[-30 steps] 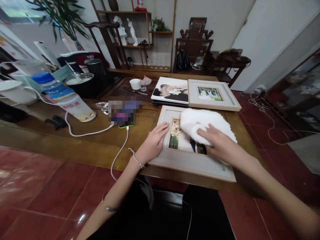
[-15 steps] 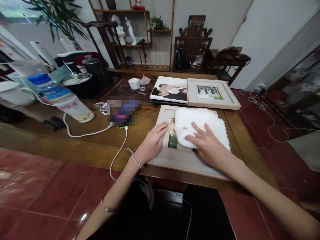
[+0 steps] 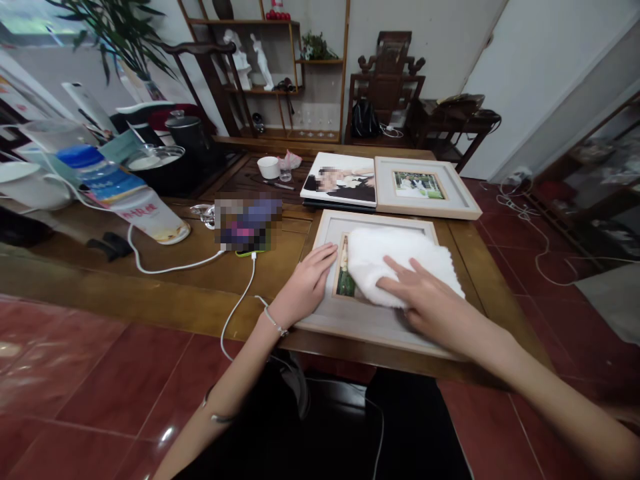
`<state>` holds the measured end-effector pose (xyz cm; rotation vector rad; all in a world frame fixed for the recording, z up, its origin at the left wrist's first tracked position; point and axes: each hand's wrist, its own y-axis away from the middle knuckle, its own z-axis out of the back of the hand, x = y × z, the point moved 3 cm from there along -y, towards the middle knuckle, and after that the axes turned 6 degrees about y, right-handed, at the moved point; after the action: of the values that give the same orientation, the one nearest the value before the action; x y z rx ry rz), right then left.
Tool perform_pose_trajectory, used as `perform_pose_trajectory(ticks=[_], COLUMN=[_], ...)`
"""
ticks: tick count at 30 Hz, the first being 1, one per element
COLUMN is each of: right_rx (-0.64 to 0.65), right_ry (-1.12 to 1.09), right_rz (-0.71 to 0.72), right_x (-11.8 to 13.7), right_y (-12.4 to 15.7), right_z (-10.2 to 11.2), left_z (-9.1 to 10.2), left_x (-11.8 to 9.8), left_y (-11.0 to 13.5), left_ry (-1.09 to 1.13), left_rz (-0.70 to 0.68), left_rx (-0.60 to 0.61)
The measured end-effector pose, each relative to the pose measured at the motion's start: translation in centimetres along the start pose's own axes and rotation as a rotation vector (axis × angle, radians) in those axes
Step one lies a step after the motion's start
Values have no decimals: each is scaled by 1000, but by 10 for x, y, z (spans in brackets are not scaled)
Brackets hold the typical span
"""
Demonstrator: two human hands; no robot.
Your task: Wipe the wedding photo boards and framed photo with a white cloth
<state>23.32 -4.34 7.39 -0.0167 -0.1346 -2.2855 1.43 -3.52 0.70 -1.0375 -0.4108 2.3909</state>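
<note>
A light wooden picture frame [image 3: 330, 314] lies flat near the table's front edge, with a small photo [image 3: 345, 283] inside its pale mat. My left hand [image 3: 307, 277] rests on the frame's left side, its fingers stretched out flat and close together. Over the right part of the frame is a white fluffy cloth [image 3: 367, 257], which hides much of the photo. My right hand [image 3: 417, 290] holds the cloth against the frame from above, with some fingers spread across it and others out of sight.
Behind the frame lie a photo panel [image 3: 350, 190] and a second framed photo [image 3: 463, 200]. On the left are a blue-capped bottle [image 3: 107, 183], a white cable [image 3: 165, 272], a blurred-out item [image 3: 247, 223] and a dark lidded pot [image 3: 187, 137]. A white cup [image 3: 269, 168] stands farther back.
My right hand and the cloth have shifted slightly right and toward me on the frame. More of the frame's far edge shows. My left hand has stayed in place.
</note>
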Motion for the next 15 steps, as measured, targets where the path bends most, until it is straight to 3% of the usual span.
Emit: perform_pose_trajectory(ticks=[4, 7, 10, 15], right_rx=[-109, -175, -157, 15], right_ry=[227, 319, 282, -44], right_rz=[-146, -215, -149, 52], right_x=[-29, -37, -25, 12], right_y=[-23, -34, -33, -3], right_z=[-3, -8, -14, -2], left_z=[0, 0, 0, 0], left_x=[0, 0, 0, 0], left_y=[0, 1, 0, 0], left_ry=[10, 9, 10, -9], left_rz=[-1, 4, 2, 7], left_rx=[3, 0, -2, 5])
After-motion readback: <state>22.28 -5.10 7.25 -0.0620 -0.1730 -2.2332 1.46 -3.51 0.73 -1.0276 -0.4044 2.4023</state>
